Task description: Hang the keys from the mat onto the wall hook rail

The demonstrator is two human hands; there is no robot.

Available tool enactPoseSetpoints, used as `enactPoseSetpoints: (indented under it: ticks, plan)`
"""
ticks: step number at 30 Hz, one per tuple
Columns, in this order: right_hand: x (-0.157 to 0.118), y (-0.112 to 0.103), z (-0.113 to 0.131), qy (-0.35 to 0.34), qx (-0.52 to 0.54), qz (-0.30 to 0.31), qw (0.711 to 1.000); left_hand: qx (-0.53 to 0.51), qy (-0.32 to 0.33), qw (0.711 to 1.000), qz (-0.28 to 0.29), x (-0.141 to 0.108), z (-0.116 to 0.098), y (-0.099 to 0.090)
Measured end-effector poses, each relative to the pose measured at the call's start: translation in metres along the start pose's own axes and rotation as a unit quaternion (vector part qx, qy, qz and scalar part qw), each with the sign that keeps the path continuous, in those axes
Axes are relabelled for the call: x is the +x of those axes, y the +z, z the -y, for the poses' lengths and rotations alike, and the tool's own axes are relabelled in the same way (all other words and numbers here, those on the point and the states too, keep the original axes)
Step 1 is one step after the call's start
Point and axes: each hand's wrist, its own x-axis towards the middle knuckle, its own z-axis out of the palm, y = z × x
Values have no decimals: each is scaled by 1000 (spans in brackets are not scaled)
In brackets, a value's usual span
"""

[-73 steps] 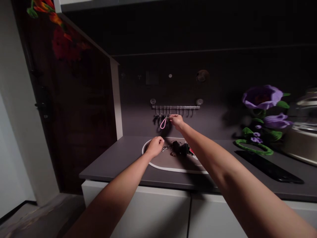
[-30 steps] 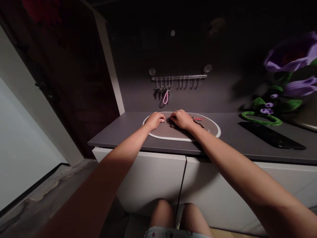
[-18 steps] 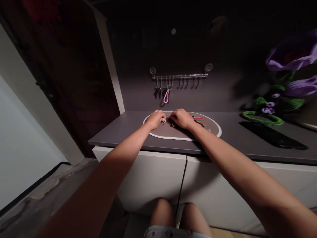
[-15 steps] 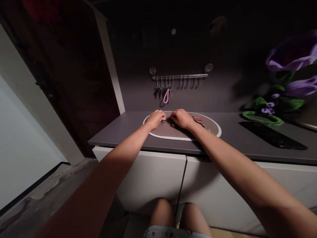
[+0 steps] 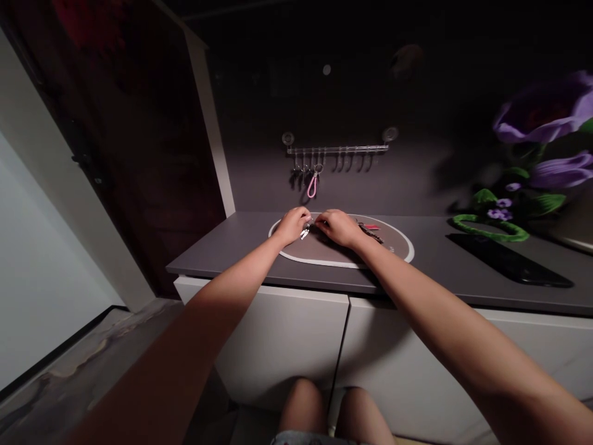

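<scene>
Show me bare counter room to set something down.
Free: the counter left of the mat, and the strip between the mat and the long black object. Crowded: the mat's middle, around left hand, right hand and keys; counter's right rear, with green ring and purple flowers.

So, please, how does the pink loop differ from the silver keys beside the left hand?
The pink loop hangs below the clear rack, while the silver keys are low, over the mat.
The pink loop is a rounded band; the silver keys look straight and shiny.
The pink loop is away from both hands; the silver keys are right by the left hand.
</scene>
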Motion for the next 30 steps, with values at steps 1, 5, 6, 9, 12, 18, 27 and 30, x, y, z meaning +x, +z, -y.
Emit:
enactPoseSetpoints:
  ticks: [1,5,6,9,12,18,27,30]
  plan:
    - [0,0,0,0,-1,-1,1000,-26,-16,1000,-4,0,0,0]
    - [-1,0,2,-3,1,-12,1000,-131,-68,989,-2,1,1,3]
    - [-1,0,3,-2,4,-16,1000,-152,-77,985,-3,1,1,3]
    - [0,0,3,11,21,-27,999,-211,-101,972,-6,2,1,5]
    - [0,-1,3,30,47,-47,997,-268,-124,955,-1,2,-1,5]
    - [0,-2,4,56,103,-80,990,-319,-143,937,5,1,-6,3]
    - [-1,-5,5,80,141,-92,983,-311,-97,945,-6,1,2,9]
    - [-2,-4,4,86,154,-98,979,-273,-94,957,-10,1,2,11]
